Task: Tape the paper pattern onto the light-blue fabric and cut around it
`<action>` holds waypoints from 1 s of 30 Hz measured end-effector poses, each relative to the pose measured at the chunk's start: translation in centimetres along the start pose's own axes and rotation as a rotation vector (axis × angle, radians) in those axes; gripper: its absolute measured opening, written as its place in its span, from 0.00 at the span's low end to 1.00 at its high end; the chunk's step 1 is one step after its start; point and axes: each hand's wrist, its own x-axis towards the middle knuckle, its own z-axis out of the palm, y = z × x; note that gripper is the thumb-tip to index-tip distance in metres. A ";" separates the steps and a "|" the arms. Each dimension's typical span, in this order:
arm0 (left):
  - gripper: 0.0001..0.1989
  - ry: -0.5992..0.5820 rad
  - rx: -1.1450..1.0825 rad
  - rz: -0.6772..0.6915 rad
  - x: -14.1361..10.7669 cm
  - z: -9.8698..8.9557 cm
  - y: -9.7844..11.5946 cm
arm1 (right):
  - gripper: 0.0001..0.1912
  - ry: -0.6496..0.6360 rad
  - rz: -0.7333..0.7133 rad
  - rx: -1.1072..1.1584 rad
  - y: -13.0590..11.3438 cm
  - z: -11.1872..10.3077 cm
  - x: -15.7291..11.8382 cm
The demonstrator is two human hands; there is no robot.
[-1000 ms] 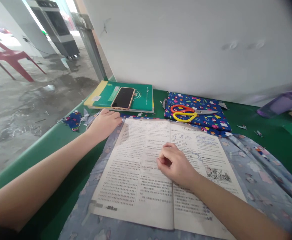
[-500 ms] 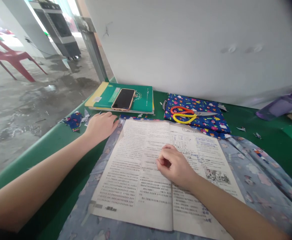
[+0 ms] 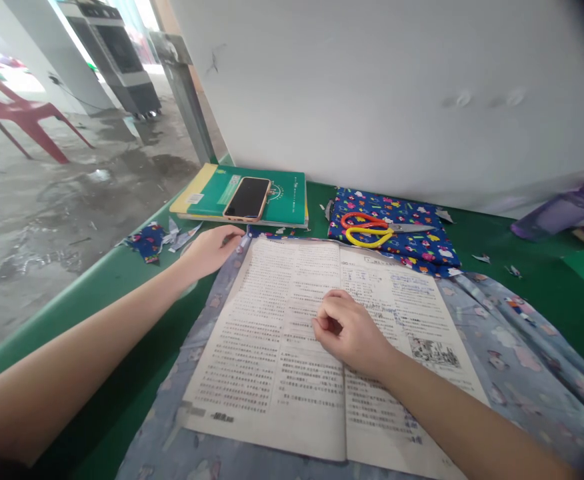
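An open printed book (image 3: 267,320) lies flat on a grey-blue patterned cloth (image 3: 172,400), apparently the pale underside of a bright blue print. My left hand (image 3: 212,252) is at the cloth's far left corner, its fingertips closed on the edge. Loosely curled into a fist, my right hand (image 3: 349,327) rests on the pages near the fold, with nothing seen in it. Beyond the book, scissors (image 3: 372,230) with red and yellow handles lie on a blue patterned, flat, rectangular bundle (image 3: 422,250).
A phone (image 3: 248,199) lies on green-covered books (image 3: 287,200) at the back. Cloth scraps (image 3: 147,241) sit by the green table's (image 3: 87,320) left edge. A purple bottle (image 3: 562,212) leans at the right. A white panel (image 3: 372,87) stands behind; a red chair (image 3: 27,113) is on the floor.
My left hand has turned and drawn its fingers in from lying flat, now pinching the cloth's corner. My right hand and the book have stayed put.
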 end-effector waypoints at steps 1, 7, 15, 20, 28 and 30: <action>0.18 -0.004 -0.046 -0.030 0.0 0.0 0.0 | 0.12 0.000 0.000 -0.001 0.0 0.0 0.0; 0.24 0.023 -0.209 -0.141 -0.2 0.0 0.0 | 0.12 -0.003 0.001 -0.006 0.2 0.0 0.0; 0.18 0.025 0.129 -0.052 -1.5 0.0 1.5 | 0.09 0.110 -0.093 -0.085 -1.1 -0.3 -0.1; 0.16 0.095 0.103 -0.058 -1.8 0.5 1.8 | 0.04 0.029 -0.057 -0.113 -3.4 -1.5 3.2; 0.17 0.116 0.091 -0.051 -1.8 0.6 2.3 | 0.05 -0.027 0.135 -0.062 -2.5 0.1 11.7; 0.17 0.136 0.093 -0.046 -1.7 0.8 2.3 | 0.06 -0.070 0.168 -0.095 -2.1 1.0 13.3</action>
